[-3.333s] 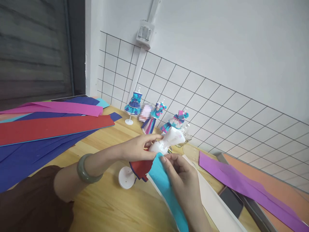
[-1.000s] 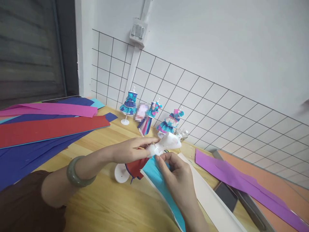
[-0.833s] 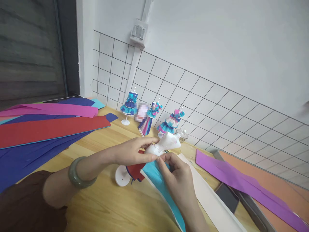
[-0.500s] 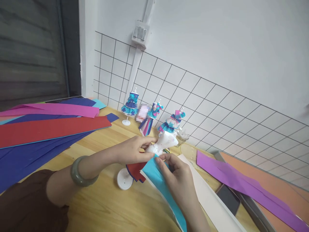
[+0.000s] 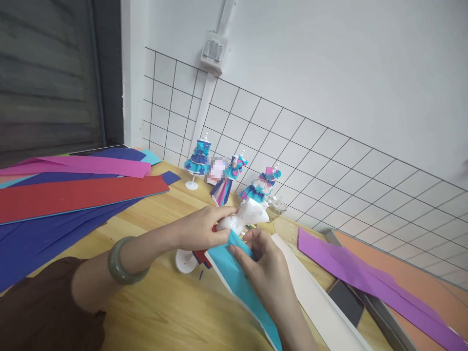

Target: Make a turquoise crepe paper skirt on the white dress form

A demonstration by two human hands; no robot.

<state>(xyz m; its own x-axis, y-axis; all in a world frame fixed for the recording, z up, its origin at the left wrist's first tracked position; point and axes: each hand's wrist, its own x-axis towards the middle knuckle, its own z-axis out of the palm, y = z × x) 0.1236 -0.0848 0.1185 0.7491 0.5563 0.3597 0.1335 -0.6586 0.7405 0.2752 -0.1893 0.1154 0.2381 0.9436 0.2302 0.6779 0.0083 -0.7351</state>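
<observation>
A small white dress form [image 5: 252,212] lies tilted in my left hand [image 5: 201,226], its fingers closed round the body. Its round white base [image 5: 185,262] sticks out below that hand. Part of a red and blue paper skirt [image 5: 202,257] shows on the form; the rest is covered. My right hand [image 5: 268,258] pinches the upper end of a turquoise crepe paper strip [image 5: 234,270] between thumb and fingers. That end lies against the waist of the form, by my left thumb. From there the strip hangs down toward the near edge of the view.
Three dressed miniature forms [image 5: 197,158] stand at the back by a wire grid [image 5: 263,126]. Red paper [image 5: 84,195] and blue and pink sheets lie left. To the right are a cream strip [image 5: 318,297], a phone [image 5: 345,300], purple paper [image 5: 365,273] and a glass bowl [image 5: 278,207].
The dress form has turned and shifted slightly left, its base too. The turquoise strip's end has moved left and now hides more of the red skirt. My right fingers moved slightly left with it.
</observation>
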